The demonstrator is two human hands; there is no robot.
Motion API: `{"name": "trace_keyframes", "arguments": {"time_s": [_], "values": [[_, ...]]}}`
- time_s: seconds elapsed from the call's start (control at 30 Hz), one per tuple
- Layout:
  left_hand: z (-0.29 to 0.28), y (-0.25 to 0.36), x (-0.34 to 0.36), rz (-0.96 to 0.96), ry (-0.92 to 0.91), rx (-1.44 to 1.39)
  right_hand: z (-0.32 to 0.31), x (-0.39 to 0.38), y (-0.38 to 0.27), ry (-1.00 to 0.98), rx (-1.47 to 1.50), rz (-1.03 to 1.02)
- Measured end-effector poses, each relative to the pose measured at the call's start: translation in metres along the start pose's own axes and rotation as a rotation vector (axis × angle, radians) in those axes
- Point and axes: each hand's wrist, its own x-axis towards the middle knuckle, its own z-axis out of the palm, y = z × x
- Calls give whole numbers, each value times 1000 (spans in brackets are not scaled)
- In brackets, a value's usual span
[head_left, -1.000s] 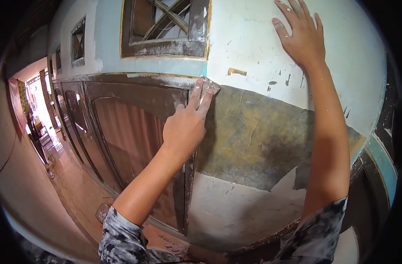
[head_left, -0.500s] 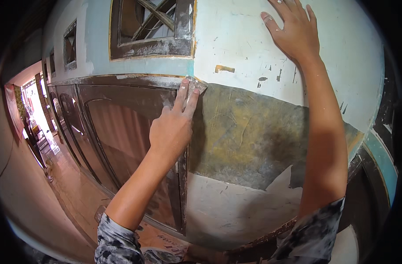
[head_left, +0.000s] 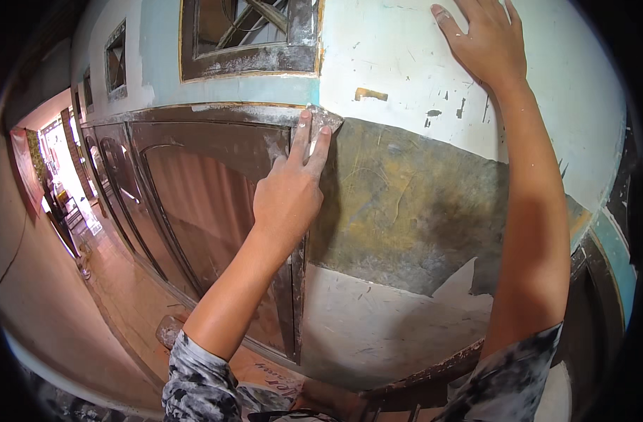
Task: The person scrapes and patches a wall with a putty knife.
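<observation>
My left hand is at the wall corner, its first two fingers extended onto a small flat grey piece against the end of the brown trim above a dark glazed panel. Its thumb is hidden. My right hand rests with spread fingers on the pale, chipped wall, higher and to the right, holding nothing that I can see. Below the pale paint is a mottled olive-grey band with ragged edges.
A narrow tiled passage runs along the left to a bright opening, beside a cracked wall. A framed vent is above the trim. A dark frame stands at the right; a dusty object is low near my left forearm.
The view has shifted slightly, moving the scene in the picture. Both hands stay at about the same places on the wall, with the left fingers still on the grey piece.
</observation>
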Motion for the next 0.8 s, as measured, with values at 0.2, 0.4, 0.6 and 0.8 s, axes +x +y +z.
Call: {"name": "trace_keyframes", "arguments": {"time_s": [0.2,0.4,0.6,0.8], "values": [[-3,-1,0,6,-6,-27,1,-2,-7,7,-22,65],[-6,7,-2,-14,-72,-47,-3,-1,-6,-12,-17,32],[-6,9,-2,-11,-69,-74,-7,-2,-3,-17,-13,24],[9,5,-12,94,24,-88,2,1,12,0,-22,-19]]}}
